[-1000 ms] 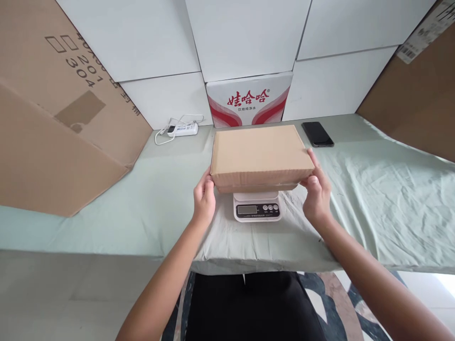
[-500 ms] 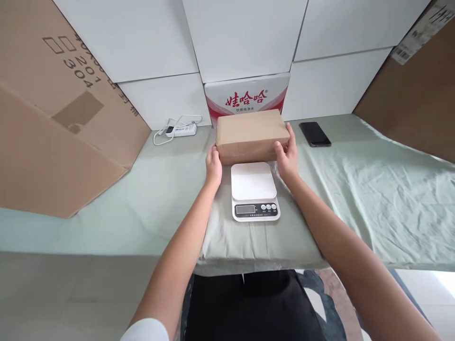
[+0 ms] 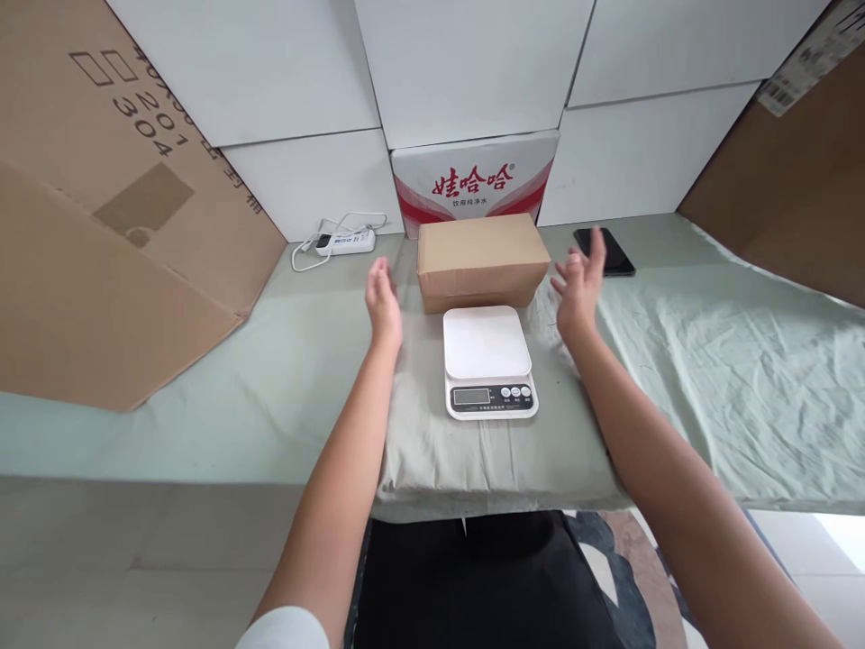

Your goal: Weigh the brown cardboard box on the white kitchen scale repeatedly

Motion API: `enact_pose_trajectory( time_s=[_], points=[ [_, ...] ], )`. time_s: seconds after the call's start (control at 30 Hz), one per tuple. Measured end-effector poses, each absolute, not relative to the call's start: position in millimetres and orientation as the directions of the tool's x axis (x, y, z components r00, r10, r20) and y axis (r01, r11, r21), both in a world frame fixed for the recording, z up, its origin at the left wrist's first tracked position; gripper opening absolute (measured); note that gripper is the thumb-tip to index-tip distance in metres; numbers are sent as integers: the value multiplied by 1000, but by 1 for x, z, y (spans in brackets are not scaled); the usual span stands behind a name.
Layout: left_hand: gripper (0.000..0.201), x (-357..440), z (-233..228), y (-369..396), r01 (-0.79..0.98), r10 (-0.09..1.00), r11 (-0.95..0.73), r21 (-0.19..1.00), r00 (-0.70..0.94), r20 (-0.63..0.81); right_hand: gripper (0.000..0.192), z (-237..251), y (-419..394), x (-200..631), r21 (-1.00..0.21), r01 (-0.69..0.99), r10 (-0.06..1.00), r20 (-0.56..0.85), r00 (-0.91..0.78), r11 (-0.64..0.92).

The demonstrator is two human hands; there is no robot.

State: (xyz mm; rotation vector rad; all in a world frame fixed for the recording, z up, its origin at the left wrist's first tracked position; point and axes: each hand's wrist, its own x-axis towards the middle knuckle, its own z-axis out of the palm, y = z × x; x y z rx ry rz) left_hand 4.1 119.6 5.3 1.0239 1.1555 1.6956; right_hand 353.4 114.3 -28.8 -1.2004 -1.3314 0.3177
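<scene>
A: From the head camera, where does the plain brown closed cardboard box (image 3: 481, 260) sit?

B: On the pale green cloth-covered table (image 3: 709, 361), just behind the white digital kitchen scale (image 3: 487, 361) and right in front of the white carton with red lettering (image 3: 475, 185). The scale's platform is bare.

A: And the hands?

B: Both are spread wide and hold nothing. The left hand (image 3: 383, 302) hovers left of the scale, the right hand (image 3: 581, 287) right of it, each clear of the box's short ends, palms turned inward.

A: How would that box handle?

B: I judge it light and fairly stiff: a shallow rectangular carton with flat matte faces, not slippery. The short ends look like the natural places to grip, one palm at each, since the top is broad and the front face is low.

A: What else lies about?

B: Taking the scale as the mark: a black smartphone (image 3: 606, 251) lies behind it to the right, partly hidden by the right fingertips. A white power strip with a coiled cord (image 3: 341, 242) lies behind it to the left. A large flattened brown cardboard sheet (image 3: 114, 207) leans far left, another brown panel (image 3: 790, 180) far right.

A: Anything in the way?

B: The carton behind leaves little room at the back, and the phone sits close to the right hand.
</scene>
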Motion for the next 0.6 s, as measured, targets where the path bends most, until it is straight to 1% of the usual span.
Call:
enact_pose_trajectory(
  time_s=[0.1, 0.17, 0.23, 0.4, 0.5, 0.6],
  points=[
    [56, -17, 14, 115, -212, 915, -226, 951, -381, 133, 98, -22, 108, 376, -902, 285, 748, 430, 505, 326],
    [55, -23, 15, 112, -228, 913, -204, 952, -396, 101, 105, -16, 103, 380, -928, 219, 739, 372, 562, 301],
    [55, -22, 15, 111, -228, 916, -193, 954, -391, 92, 108, -12, 99, 375, -941, 176, 747, 337, 573, 290],
    [57, -10, 11, 110, -211, 935, -182, 960, -338, 103, 106, -6, 89, 348, -955, 146, 824, 297, 482, 259],
    [57, -4, 7, 109, -202, 953, -163, 966, -284, 101, 105, -4, 82, 336, -959, 132, 884, 281, 374, 249],
    [58, 3, 3, 109, -184, 968, -147, 972, -229, 103, 104, -3, 78, 326, -955, 120, 918, 294, 267, 272]
  ],
)
